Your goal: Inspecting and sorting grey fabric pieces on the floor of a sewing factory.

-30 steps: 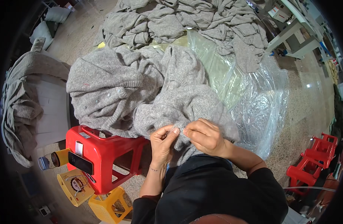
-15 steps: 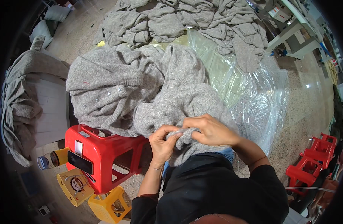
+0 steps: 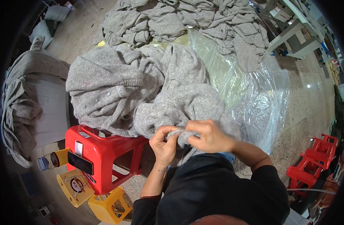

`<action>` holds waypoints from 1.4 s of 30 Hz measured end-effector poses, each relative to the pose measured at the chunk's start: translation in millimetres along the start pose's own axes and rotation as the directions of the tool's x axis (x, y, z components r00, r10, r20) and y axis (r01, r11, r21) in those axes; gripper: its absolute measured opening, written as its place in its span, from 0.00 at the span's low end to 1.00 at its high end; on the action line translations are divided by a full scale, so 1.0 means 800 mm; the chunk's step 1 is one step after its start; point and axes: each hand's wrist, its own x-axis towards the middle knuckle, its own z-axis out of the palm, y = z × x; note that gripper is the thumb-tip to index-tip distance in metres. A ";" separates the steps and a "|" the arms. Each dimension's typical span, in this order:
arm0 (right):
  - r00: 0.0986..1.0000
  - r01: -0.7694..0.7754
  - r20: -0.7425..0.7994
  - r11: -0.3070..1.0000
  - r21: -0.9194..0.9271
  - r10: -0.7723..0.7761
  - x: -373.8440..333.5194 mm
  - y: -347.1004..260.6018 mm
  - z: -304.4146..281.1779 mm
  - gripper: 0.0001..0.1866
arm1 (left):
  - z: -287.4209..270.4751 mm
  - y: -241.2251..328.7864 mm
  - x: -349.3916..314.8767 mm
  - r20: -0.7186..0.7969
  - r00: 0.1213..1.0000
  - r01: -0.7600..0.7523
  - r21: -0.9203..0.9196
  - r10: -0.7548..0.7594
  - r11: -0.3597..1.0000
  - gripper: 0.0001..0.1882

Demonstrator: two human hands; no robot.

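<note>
The left hand (image 3: 164, 147) and right hand (image 3: 209, 135), two in all, pinch one fold of a fuzzy, heathered-grey knitted garment (image 3: 190, 103), thumbs against fingers. It lies crumpled from the lap outward, the fold running left to right; its overall long axis is unclear. One red plastic stool (image 3: 99, 153) stands leftward. Farther off, grey knitwear (image 3: 164, 24) heaps, too tangled to count.

Stretches out as a speckled floor (image 3: 305, 108), bearing a crinkled clear plastic sheet (image 3: 261, 108), a red stool (image 3: 100, 154) and a yellow stool (image 3: 99, 210); bears, over part of that sheet, a heap of grey knits (image 3: 166, 22); bears, atop the red stool, a dark phone (image 3: 80, 162) lying flat
</note>
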 end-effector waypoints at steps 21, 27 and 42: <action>0.854 -0.371 -0.444 0.915 -0.155 0.271 -0.039 0.058 -0.120 0.24 | -0.007 -0.027 0.023 0.300 0.918 -0.394 0.590 0.261 0.705 0.23; -0.045 -0.055 -0.981 0.981 -0.184 -0.187 -0.215 -0.022 -0.365 0.24 | -0.025 -0.047 0.061 0.241 0.901 -0.418 0.704 0.360 0.574 0.21; 0.512 -0.478 -0.857 0.848 -0.228 0.058 -0.252 -0.219 -0.296 0.24 | 0.028 -0.073 0.041 0.483 0.865 -0.352 0.393 0.135 0.850 0.05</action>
